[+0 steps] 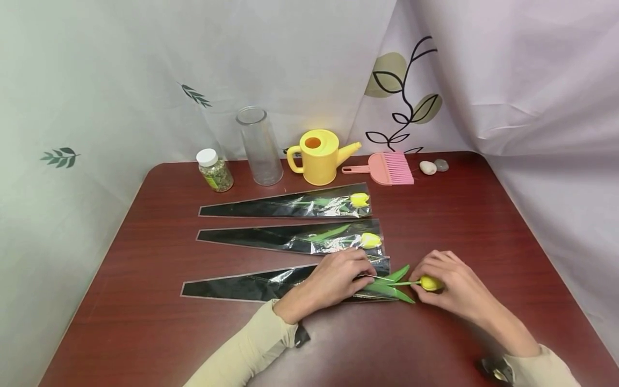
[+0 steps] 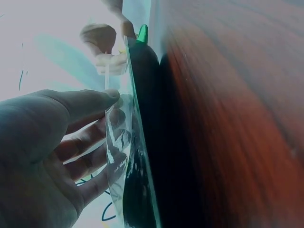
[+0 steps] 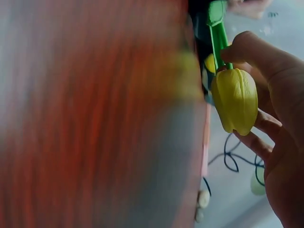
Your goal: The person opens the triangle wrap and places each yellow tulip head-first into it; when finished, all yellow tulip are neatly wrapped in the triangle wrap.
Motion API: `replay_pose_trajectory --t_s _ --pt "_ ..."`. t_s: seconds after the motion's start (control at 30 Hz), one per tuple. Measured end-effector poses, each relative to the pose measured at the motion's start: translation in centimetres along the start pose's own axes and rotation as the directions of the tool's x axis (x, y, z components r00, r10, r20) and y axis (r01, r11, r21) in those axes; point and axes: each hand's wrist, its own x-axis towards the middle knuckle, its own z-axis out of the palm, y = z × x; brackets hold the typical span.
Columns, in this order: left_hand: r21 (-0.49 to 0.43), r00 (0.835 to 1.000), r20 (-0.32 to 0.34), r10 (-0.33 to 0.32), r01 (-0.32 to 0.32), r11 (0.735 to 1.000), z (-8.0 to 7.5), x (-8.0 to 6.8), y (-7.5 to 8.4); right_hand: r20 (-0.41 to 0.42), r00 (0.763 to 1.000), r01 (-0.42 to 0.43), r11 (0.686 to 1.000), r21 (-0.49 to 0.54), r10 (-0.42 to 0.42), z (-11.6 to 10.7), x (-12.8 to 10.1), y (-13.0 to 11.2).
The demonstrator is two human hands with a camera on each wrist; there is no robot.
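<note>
A yellow tulip (image 1: 430, 283) with green leaves lies partly in the open right end of the nearest black-backed clear flower sleeve (image 1: 227, 286). Its blossom and leaf tips stick out past the mouth, while the lower stem is under film and my left hand. My left hand (image 1: 338, 277) holds the sleeve near that mouth; in the left wrist view the clear film (image 2: 118, 152) runs between thumb and fingers. With thumb and fingertips, my right hand (image 1: 456, 285) pinches the stem just below the blossom (image 3: 236, 102), as the right wrist view shows.
Two sleeves (image 1: 271, 235) (image 1: 256, 209), each with a yellow tulip, lie behind. Along the back edge stand a white-capped jar (image 1: 216, 174), a clear glass vase (image 1: 262, 150) and a yellow watering can (image 1: 320, 161). A pink brush and dustpan (image 1: 384, 169) and two stones (image 1: 428, 167) lie to their right.
</note>
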Motion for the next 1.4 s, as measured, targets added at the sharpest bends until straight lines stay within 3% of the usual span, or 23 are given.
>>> replay_pose_trajectory --t_s 0.23,0.67,0.97,1.13,1.27,1.4 --pt "0.003 1.0 0.001 0.016 -0.016 1.0 0.0 0.1 0.1 -0.02 1.0 0.004 0.999 0.041 -0.004 1.3 0.7 -0.8" --pt "0.009 0.999 -0.002 0.039 -0.039 0.999 -0.2 0.3 0.5 -0.026 1.0 0.004 0.997 0.076 -0.002 1.7 1.2 -1.5" --pt "0.003 0.998 0.007 0.06 -0.06 0.998 -0.1 0.3 0.5 0.076 0.992 -0.104 0.993 0.055 0.1 1.7 0.9 -2.0" --pt "0.009 0.998 0.004 0.064 -0.064 0.998 -0.1 0.2 0.6 0.097 0.989 -0.121 0.989 0.084 0.113 1.0 0.7 -2.2" --pt "0.008 0.998 0.006 0.058 -0.059 0.998 -0.1 0.2 0.6 0.057 0.995 -0.087 0.989 0.118 0.081 -0.2 0.6 -2.1" --pt "0.008 0.999 0.006 0.052 -0.052 0.999 -0.1 0.2 0.6 0.061 0.99 -0.128 0.99 0.064 0.124 -1.7 -0.1 -1.6"
